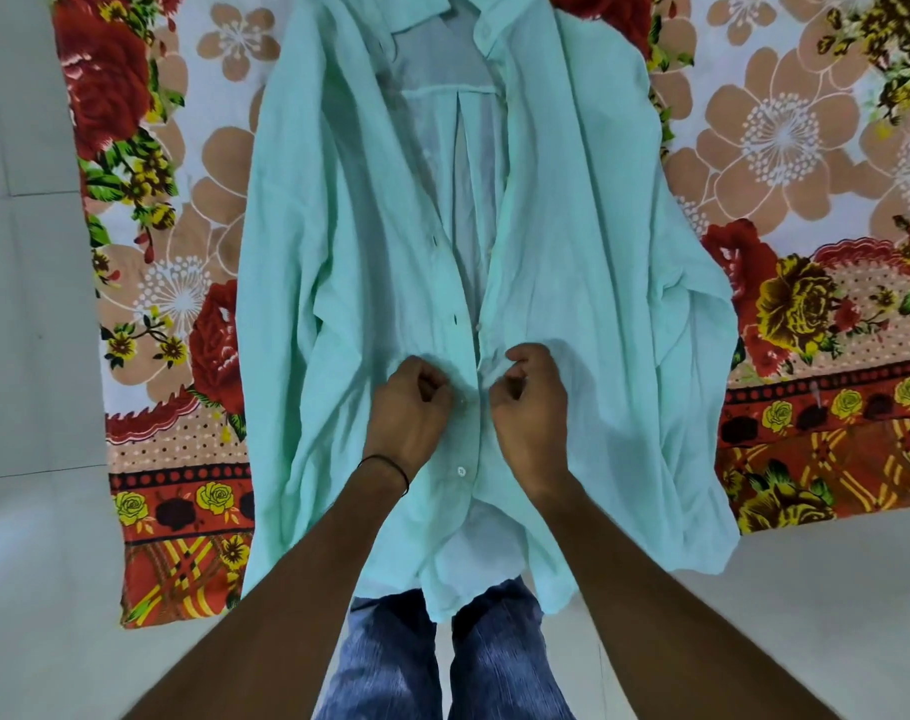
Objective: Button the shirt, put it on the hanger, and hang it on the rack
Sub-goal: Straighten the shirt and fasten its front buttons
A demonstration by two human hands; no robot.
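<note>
**Both hands pinching the shirt front**

The left hand [408, 405] is curling nearly closed, pinching the shirt [572, 241] at its left front edge. The right hand [528, 394] is likewise gripping the opposite edge, just across the opening. Both forearms are reaching forward, knuckles up. Below the hands, one button [461, 471] is sitting fastened. The shirt is lying spread, collar farthest away, over a floral sheet [806, 148].

Bare forearms and blue jeans

A thin black band [385, 467] circles the left wrist; the blue jeans [442, 662] are faded, with fine vertical streaks.
</note>
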